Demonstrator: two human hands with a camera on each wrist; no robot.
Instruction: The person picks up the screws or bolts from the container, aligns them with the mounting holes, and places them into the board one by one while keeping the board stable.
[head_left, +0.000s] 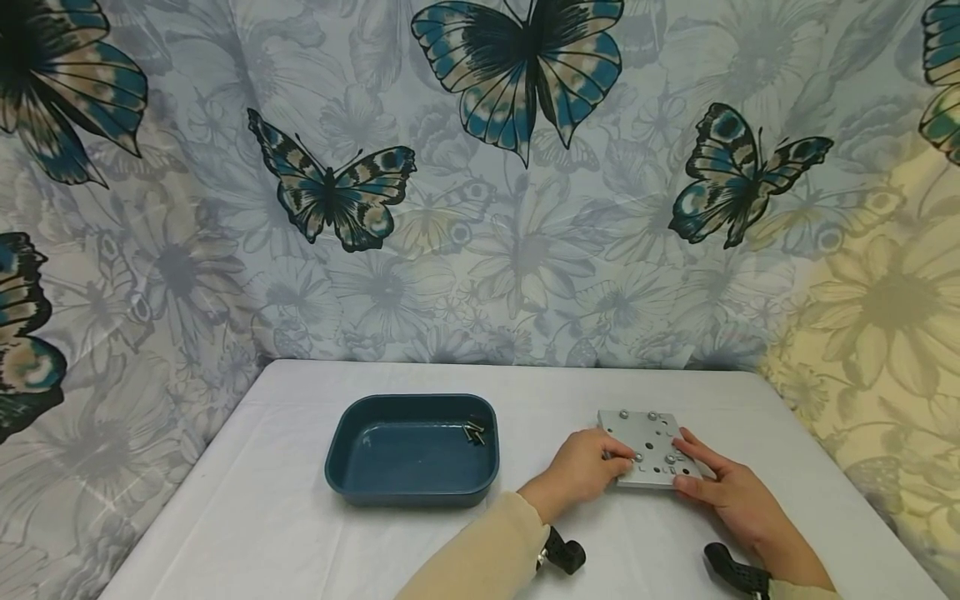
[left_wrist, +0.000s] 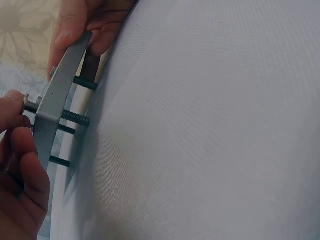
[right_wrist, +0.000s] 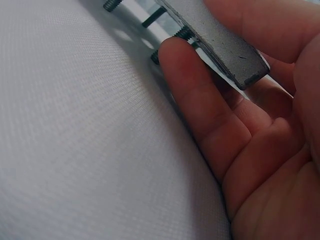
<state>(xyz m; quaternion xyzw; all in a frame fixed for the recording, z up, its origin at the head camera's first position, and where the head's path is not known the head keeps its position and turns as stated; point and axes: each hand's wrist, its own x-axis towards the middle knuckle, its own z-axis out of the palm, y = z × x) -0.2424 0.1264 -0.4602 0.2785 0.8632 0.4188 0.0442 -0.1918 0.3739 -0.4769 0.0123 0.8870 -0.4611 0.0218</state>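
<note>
One plate [head_left: 637,437] extends leftward from the right grip [head_left: 737,493].

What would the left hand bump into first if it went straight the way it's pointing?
Probably the gray metal plate: the left hand pinches a bolt at its face. Whether the fingers touch the plate is unclear.

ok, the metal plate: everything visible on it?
Grey, metal-looking, flat rectangular plate with several holes, screw heads on top and threaded shanks jutting below. It's raised above the white table, right of the blue tray; whether the shanks touch down is unclear. The right hand's grip holds its right side; the left hand's grip pinches a screw standing proud of its top.
</note>
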